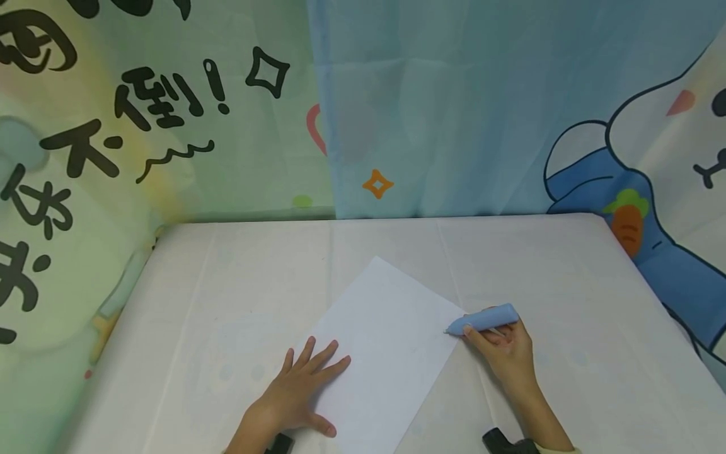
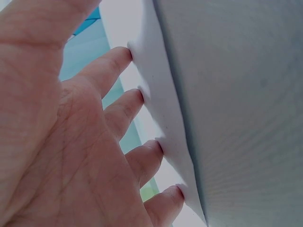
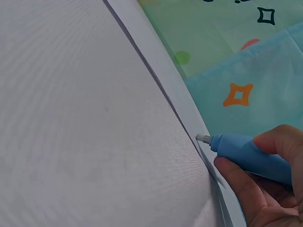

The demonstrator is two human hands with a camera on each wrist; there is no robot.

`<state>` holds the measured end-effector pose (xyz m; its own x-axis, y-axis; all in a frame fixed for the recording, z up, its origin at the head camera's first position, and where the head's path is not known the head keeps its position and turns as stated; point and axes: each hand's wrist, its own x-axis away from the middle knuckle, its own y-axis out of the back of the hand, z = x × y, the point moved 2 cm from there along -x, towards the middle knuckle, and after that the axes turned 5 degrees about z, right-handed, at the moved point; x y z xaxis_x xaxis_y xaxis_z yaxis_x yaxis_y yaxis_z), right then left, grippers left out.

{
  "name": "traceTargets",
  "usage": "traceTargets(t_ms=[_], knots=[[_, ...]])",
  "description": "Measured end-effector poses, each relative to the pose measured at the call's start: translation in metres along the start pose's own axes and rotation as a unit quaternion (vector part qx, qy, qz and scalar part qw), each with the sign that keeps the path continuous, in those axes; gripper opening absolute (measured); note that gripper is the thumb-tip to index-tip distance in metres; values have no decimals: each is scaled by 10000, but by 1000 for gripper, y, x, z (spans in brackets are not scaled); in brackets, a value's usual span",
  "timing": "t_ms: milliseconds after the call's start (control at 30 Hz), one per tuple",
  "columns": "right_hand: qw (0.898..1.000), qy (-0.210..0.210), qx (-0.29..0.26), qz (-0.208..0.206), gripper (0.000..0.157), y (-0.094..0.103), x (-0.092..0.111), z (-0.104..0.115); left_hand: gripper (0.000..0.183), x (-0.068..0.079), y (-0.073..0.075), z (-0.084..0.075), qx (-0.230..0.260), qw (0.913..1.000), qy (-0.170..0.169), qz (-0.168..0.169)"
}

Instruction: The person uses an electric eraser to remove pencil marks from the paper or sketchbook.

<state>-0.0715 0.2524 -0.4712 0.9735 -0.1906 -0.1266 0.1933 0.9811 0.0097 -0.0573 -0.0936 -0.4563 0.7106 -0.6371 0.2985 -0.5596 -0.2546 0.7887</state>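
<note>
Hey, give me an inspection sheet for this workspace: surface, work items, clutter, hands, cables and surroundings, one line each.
Surface: table under a white, lightly creased cloth.
Work items: white sheet of paper, turned cornerwise, no marks made out; thick light-blue pen-shaped tool, its tip over the paper near the right-hand corner, contact unclear.
Clutter: nothing seen.
Hands: left hand spread, fingertips on the paper's left side; right hand pinching the tool; a black device at each wrist.
Cables: nothing seen.
Surroundings: green and blue printed fabric backdrop with black lettering and a white cartoon animal.
</note>
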Motion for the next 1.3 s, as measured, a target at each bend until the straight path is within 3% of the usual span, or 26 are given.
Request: traceTargets(t_ms=[1300], knots=[[9997, 241, 77, 39, 43, -2, 0, -2, 105, 0, -1, 1, -25, 10000, -12, 3]])
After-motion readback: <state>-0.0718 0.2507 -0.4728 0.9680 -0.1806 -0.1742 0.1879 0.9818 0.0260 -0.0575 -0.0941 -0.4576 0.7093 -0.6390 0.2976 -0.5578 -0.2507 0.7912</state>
